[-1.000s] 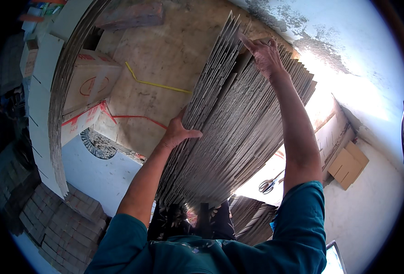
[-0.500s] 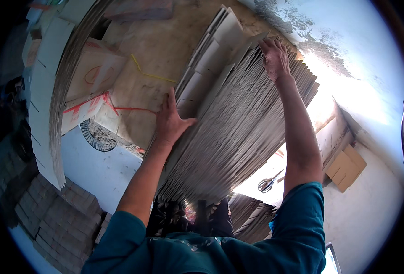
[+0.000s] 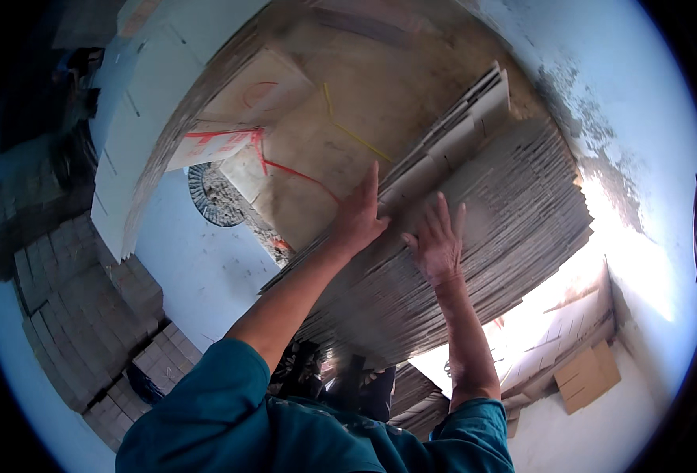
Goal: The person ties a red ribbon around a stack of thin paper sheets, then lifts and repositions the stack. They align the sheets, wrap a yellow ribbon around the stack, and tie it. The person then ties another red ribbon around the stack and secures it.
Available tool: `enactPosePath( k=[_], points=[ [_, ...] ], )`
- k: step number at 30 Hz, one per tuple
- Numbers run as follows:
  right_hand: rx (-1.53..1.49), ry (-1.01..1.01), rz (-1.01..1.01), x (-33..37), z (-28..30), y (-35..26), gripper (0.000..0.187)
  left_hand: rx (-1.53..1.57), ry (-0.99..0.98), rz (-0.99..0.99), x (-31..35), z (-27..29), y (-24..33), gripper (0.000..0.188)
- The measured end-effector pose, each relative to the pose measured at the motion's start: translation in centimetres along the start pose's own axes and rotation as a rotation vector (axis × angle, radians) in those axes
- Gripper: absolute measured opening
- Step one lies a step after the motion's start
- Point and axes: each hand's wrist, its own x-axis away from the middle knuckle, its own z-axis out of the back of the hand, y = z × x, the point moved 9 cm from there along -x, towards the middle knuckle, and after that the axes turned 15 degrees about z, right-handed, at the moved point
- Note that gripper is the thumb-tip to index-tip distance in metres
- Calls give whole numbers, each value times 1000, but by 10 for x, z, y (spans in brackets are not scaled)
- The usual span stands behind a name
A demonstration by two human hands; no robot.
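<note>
A large stack of thin grey cardboard sheets (image 3: 522, 205) lies before me, its many edges showing as close, uneven lines. Along its far left side several paler cardboard pieces (image 3: 452, 147) with slots lean together in a row. My left hand (image 3: 356, 219) rests at the stack's left side, thumb and forefinger apart, gripping nothing. Over the stack's upper face my right hand (image 3: 436, 246) lies with its fingers spread and nothing in them. Whether its palm presses on the sheets I cannot tell.
Tall pale cardboard sheets (image 3: 159, 87) stand at the left, beside a printed carton (image 3: 258, 91) and red strapping (image 3: 297, 175). Bundled grey cardboard (image 3: 80, 315) is piled at lower left. A stained wall (image 3: 592, 102) rises at right, above a brown cardboard piece (image 3: 587, 377).
My right hand has come down and left from the stack's far right edge to its middle, near my left hand. The view has turned, so the stack appears tilted further right.
</note>
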Motion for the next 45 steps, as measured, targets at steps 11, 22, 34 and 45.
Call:
enactPosePath(
  k=[11,22,34,45],
  points=[
    [20,78,55,-6,1,-9,26,-26,-43,-130,111,136,64,38],
    [45,132,30,6,13,2,25,-917,976,-389,177,382,102,46],
    [31,113,33,-3,13,-5,22,-1013,801,-218,52,341,-3,57],
    [94,166,0,-3,10,0,19,-241,686,-449,71,263,37,24]
  ],
)
